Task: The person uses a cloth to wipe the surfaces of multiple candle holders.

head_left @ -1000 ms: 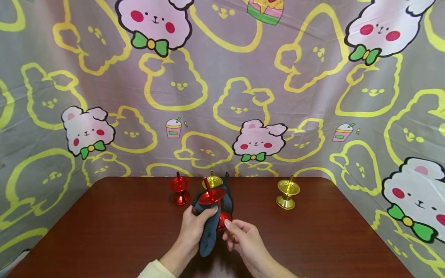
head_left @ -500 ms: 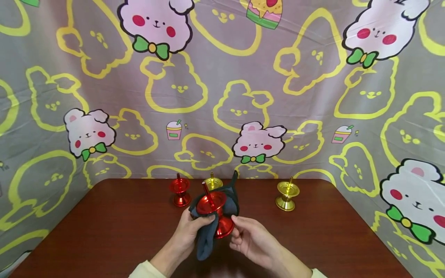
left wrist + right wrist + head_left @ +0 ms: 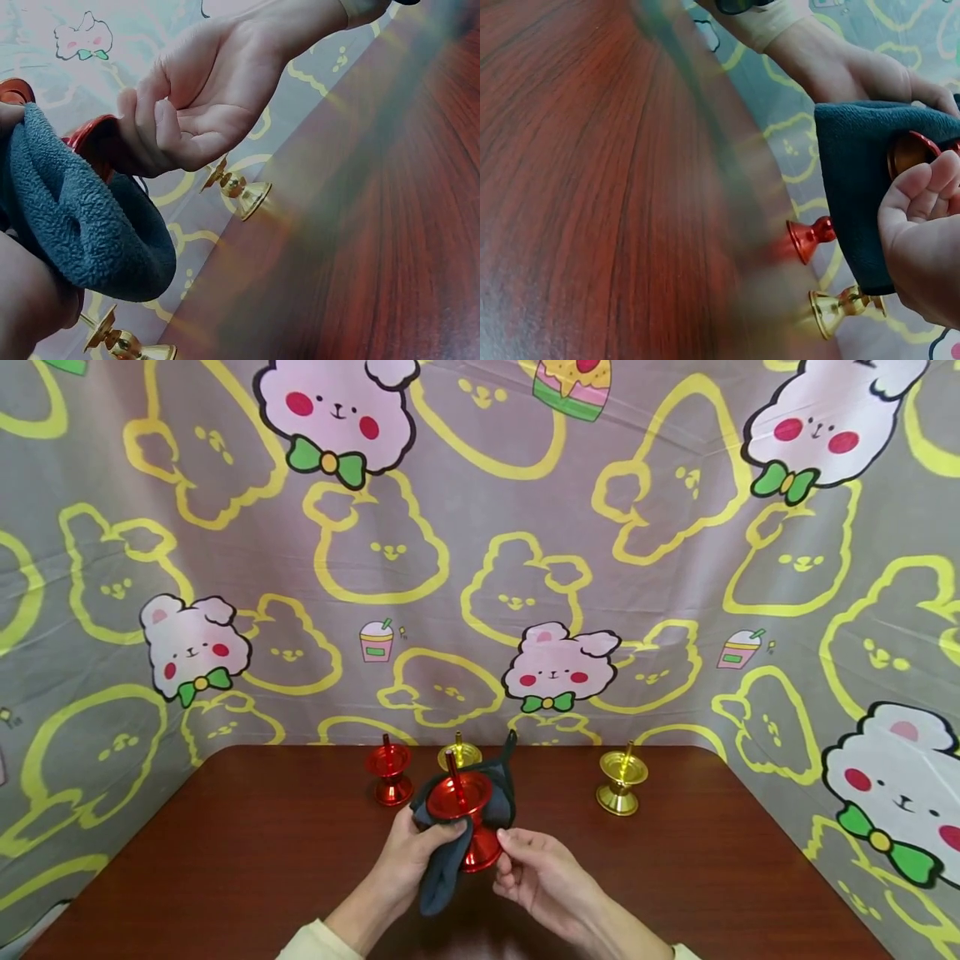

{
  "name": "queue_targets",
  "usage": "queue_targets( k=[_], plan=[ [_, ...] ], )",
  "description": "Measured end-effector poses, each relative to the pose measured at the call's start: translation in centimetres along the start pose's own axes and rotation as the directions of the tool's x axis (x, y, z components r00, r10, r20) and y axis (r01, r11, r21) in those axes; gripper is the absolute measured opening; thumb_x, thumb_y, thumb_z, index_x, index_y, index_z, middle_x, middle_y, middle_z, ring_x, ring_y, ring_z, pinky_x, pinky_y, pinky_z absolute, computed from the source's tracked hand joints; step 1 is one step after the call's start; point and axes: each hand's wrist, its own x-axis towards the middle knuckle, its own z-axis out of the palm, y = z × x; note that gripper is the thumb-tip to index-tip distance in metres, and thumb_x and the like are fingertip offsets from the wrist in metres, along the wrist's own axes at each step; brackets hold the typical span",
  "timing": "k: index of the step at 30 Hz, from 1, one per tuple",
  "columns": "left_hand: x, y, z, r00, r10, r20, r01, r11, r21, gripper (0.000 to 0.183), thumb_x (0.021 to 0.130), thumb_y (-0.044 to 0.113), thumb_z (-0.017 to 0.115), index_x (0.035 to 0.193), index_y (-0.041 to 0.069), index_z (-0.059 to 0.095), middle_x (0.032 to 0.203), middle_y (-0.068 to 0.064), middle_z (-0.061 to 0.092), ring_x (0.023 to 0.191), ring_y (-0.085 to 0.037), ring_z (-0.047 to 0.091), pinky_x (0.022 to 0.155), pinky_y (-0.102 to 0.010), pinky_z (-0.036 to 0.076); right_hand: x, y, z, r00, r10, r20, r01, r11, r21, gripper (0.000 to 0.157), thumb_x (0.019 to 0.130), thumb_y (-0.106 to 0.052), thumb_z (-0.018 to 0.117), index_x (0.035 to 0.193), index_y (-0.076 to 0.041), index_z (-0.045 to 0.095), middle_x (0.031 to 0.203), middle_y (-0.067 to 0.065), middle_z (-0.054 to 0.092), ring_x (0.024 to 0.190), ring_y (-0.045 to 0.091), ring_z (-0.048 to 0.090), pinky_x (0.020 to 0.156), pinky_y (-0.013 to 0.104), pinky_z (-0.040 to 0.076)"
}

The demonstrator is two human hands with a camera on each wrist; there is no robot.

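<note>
A shiny red candle holder [image 3: 480,850] with an upright spike is held tilted above the table in the head view. My left hand [image 3: 408,852] grips it through a folded dark blue-grey cloth [image 3: 444,872], thumb over the cloth. The cloth wraps behind the holder, and a dark hanging loop sticks up from it. My right hand [image 3: 543,868] pinches the rim of the holder's base between thumb and curled fingers. In the right wrist view the hollow underside of the base [image 3: 909,156] shows beside the right fingertips, with the cloth [image 3: 855,180] behind it.
On the brown wood table [image 3: 247,860] stand another red candle holder [image 3: 390,777] at back left, a gold one [image 3: 460,753] partly hidden behind the cloth, and a second gold one [image 3: 619,781] at back right. A patterned curtain [image 3: 480,568] hangs behind and around the table.
Over the last second the red candle holder has tilted and come lower, showing more of its dish and base. The right hand has shifted slightly right with the base rim. Lately little moves.
</note>
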Motion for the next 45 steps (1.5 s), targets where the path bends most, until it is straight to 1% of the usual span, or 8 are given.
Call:
queue_targets(
  k=[9, 16, 19, 23, 29, 38, 41, 45],
  plan=[
    [0.2, -0.6, 0.8, 0.991, 0.018, -0.136, -0.015, 1.0, 0.027, 0.037, 0.086, 0.003, 0.069, 0.121, -0.005, 0.06, 0.102, -0.009, 0.069, 0.089, -0.019, 0.066, 0.08, -0.029, 0.054, 0.0, 0.5, 0.6, 0.986, -0.073, -0.15, 0.049, 0.987, -0.153, 0.011, 0.102, -0.013, 0.058, 0.093, -0.009, 0.062, 0.076, 0.0, 0.067, 0.067, 0.009, 0.063, 0.071, 0.026, 0.054],
    [0.7, -1.1, 1.7, 0.973, 0.032, -0.229, -0.022, 0.999, 0.046, 0.04, 0.087, 0.004, 0.071, 0.123, -0.005, 0.06, 0.108, -0.012, 0.069, 0.096, -0.023, 0.065, 0.087, -0.03, 0.052, 0.2, 1.7, 1.3, 0.936, -0.176, -0.304, 0.097, 0.961, -0.258, 0.015, 0.098, -0.015, 0.066, 0.099, 0.0, 0.063, 0.081, 0.008, 0.072, 0.072, 0.016, 0.069, 0.076, 0.032, 0.057],
    [0.8, -1.2, 1.9, 0.968, 0.014, -0.252, 0.003, 0.998, 0.065, 0.04, 0.086, 0.006, 0.072, 0.123, -0.005, 0.06, 0.109, -0.013, 0.069, 0.097, -0.024, 0.065, 0.089, -0.03, 0.052, 0.3, 2.2, 1.4, 0.928, -0.18, -0.326, 0.092, 0.959, -0.267, 0.018, 0.098, -0.016, 0.066, 0.102, 0.001, 0.062, 0.083, 0.01, 0.072, 0.073, 0.017, 0.071, 0.076, 0.033, 0.058],
    [0.8, -1.3, 1.8, 0.967, -0.007, -0.254, 0.026, 0.997, 0.072, 0.04, 0.086, 0.008, 0.072, 0.122, -0.004, 0.06, 0.107, -0.013, 0.069, 0.096, -0.024, 0.065, 0.088, -0.03, 0.052, 0.3, 2.1, 1.3, 0.947, -0.113, -0.301, 0.049, 0.976, -0.212, 0.016, 0.1, -0.019, 0.064, 0.1, -0.003, 0.061, 0.084, 0.008, 0.073, 0.073, 0.015, 0.07, 0.076, 0.032, 0.058],
    [0.9, -0.9, 1.6, 0.98, -0.025, -0.2, 0.039, 0.997, 0.065, 0.04, 0.086, 0.009, 0.072, 0.122, -0.004, 0.06, 0.105, -0.012, 0.068, 0.088, -0.022, 0.065, 0.079, -0.029, 0.054, 0.4, 1.1, 0.5, 0.968, 0.011, -0.251, -0.03, 0.997, -0.071, 0.019, 0.103, -0.026, 0.057, 0.094, -0.01, 0.062, 0.08, 0.003, 0.067, 0.068, 0.012, 0.062, 0.073, 0.028, 0.053],
    [0.7, -0.1, 1.1, 0.993, -0.025, -0.118, 0.032, 0.998, 0.05, 0.04, 0.087, 0.007, 0.069, 0.124, -0.002, 0.059, 0.109, -0.012, 0.067, 0.091, -0.02, 0.065, 0.079, -0.029, 0.054, 0.3, 0.0, -1.0, 0.998, 0.021, -0.06, -0.022, 0.999, -0.023, 0.017, 0.105, -0.013, 0.05, 0.096, -0.011, 0.065, 0.083, -0.001, 0.064, 0.074, 0.01, 0.057, 0.077, 0.028, 0.049],
    [0.7, -0.1, 1.1, 0.993, -0.035, -0.113, 0.042, 0.997, 0.064, 0.039, 0.087, 0.009, 0.07, 0.123, -0.002, 0.059, 0.108, -0.012, 0.067, 0.09, -0.021, 0.065, 0.078, -0.029, 0.054, 0.1, 0.0, -0.9, 0.998, 0.012, -0.066, -0.013, 1.0, -0.013, 0.017, 0.105, -0.01, 0.05, 0.095, -0.011, 0.064, 0.083, -0.001, 0.063, 0.075, 0.01, 0.056, 0.076, 0.027, 0.048],
    [0.6, -0.1, 1.3, 0.99, -0.047, -0.131, 0.057, 0.996, 0.076, 0.037, 0.088, 0.011, 0.07, 0.121, -0.002, 0.06, 0.104, -0.013, 0.068, 0.085, -0.021, 0.065, 0.075, -0.029, 0.054, 0.1, 0.4, -0.5, 0.991, -0.006, -0.132, 0.003, 1.0, -0.026, 0.015, 0.104, -0.009, 0.052, 0.094, -0.011, 0.063, 0.082, -0.001, 0.063, 0.074, 0.01, 0.055, 0.075, 0.027, 0.047]
  ],
)
